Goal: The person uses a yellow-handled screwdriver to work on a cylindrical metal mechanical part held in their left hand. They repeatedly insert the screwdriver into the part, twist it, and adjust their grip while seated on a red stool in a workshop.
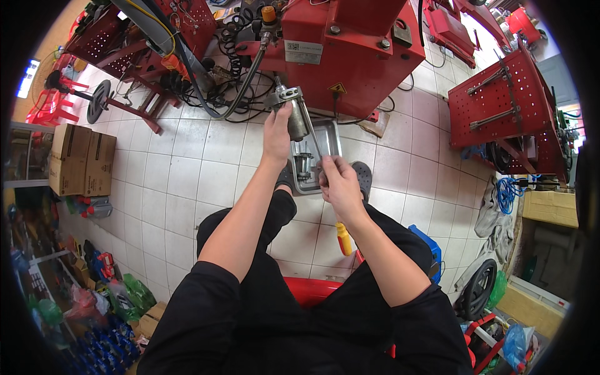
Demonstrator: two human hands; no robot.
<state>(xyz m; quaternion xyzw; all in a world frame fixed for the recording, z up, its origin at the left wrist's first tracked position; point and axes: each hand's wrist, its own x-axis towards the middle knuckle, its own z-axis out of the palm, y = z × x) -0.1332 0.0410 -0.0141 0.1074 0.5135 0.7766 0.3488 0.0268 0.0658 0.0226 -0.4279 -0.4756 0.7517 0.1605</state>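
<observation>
My left hand is wrapped round a metal cylinder with a bolted end block, raised in front of the red machine. Pinched in my right hand is a long, thin metal tool, its far end against the cylinder's block. Below my right wrist shows a yellow and red handle, roughly in line with the tool; I cannot tell whether they are joined. Under both hands a metal tray lies on the floor between my shoes. It holds a shiny metal part.
The red machine stands just ahead, with a bent hose and black cables beside it. Perforated red carts stand at the right and far left. Cardboard boxes are stacked at left. A blue object sits by my right knee.
</observation>
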